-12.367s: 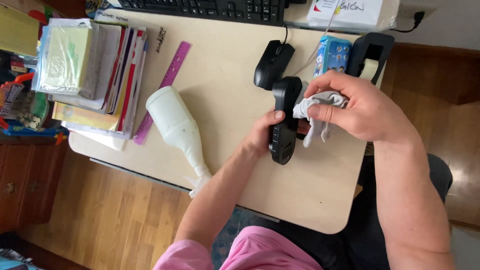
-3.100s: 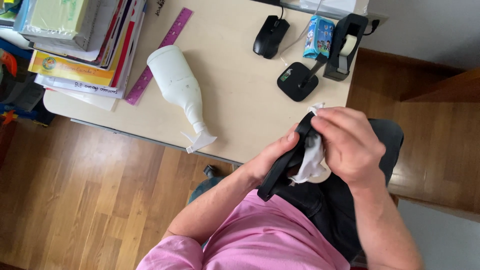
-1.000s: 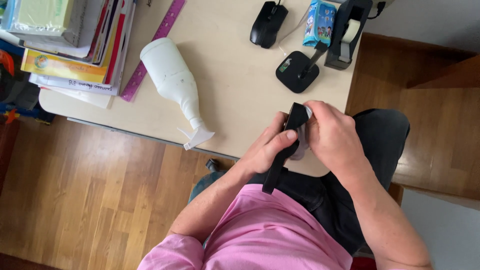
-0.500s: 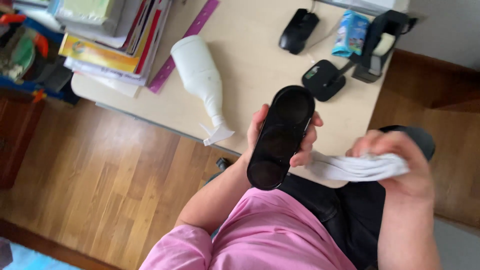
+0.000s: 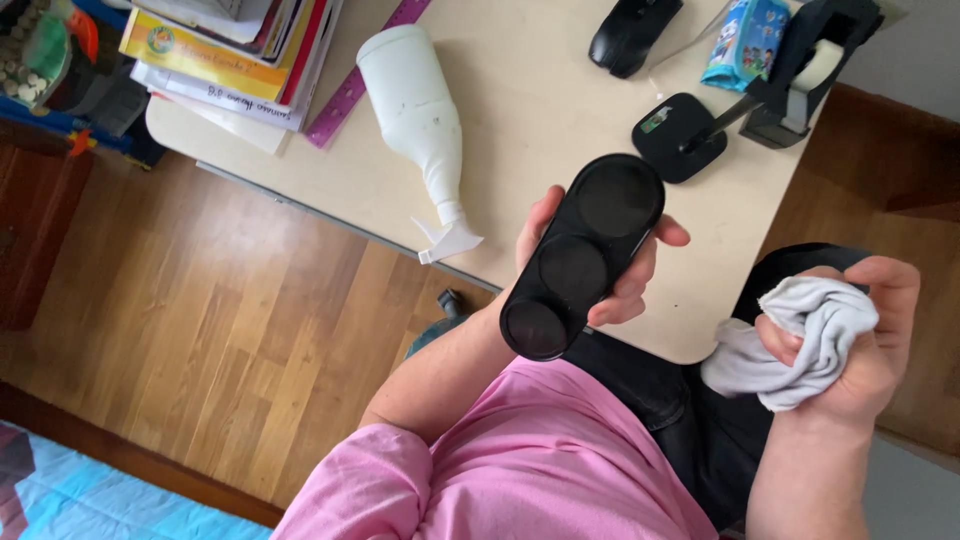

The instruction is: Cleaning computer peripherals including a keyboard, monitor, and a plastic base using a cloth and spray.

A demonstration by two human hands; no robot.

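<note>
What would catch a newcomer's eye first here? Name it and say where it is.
The long black oval device, held up at the middle of the view in the left hand over the desk edge. Next, the bunched white cloth gripped in the right hand at lower right, apart from the device. Behind, a white spray bottle lies on its side on the desk.

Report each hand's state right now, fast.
Left hand: closed around the long black oval device, held above the desk edge.
Right hand: closed on a bunched white cloth.
</note>
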